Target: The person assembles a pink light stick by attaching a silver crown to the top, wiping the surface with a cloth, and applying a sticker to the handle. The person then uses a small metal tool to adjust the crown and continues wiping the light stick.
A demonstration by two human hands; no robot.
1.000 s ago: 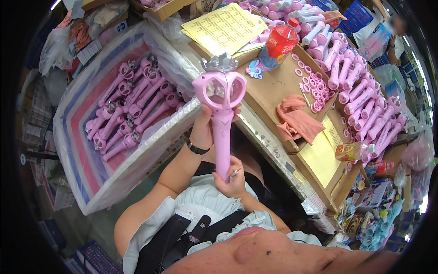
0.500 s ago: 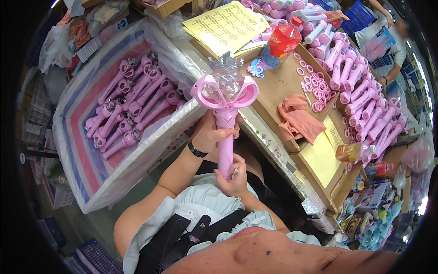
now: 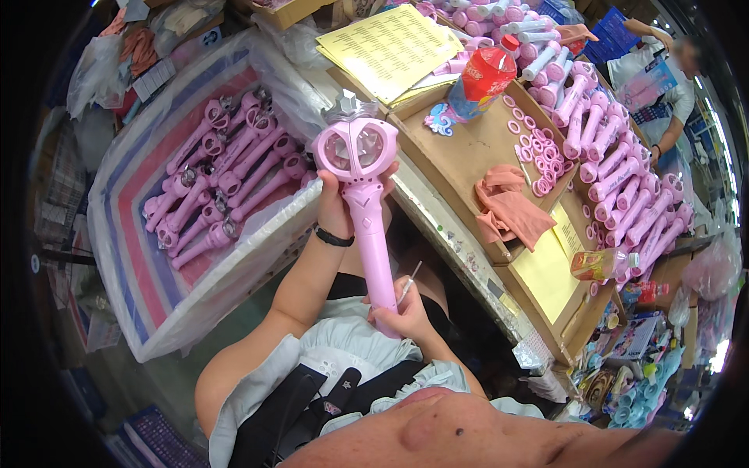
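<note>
Pink plastic wand (image 3: 360, 195) is held upright at frame centre, left hand (image 3: 337, 204) clamped below its head, right hand (image 3: 399, 313) closed on handle base and a thin tool (image 3: 408, 282); a slip could be caused by the low grip.

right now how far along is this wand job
Done, it seems: a bag-lined bin on the left holds a pile of assembled pink wands. In hand: the left hand grips one wand below its head, the right hand holds its base with a thin tool. Left: many pink handles and loose rings lie on the cardboard table.
</note>
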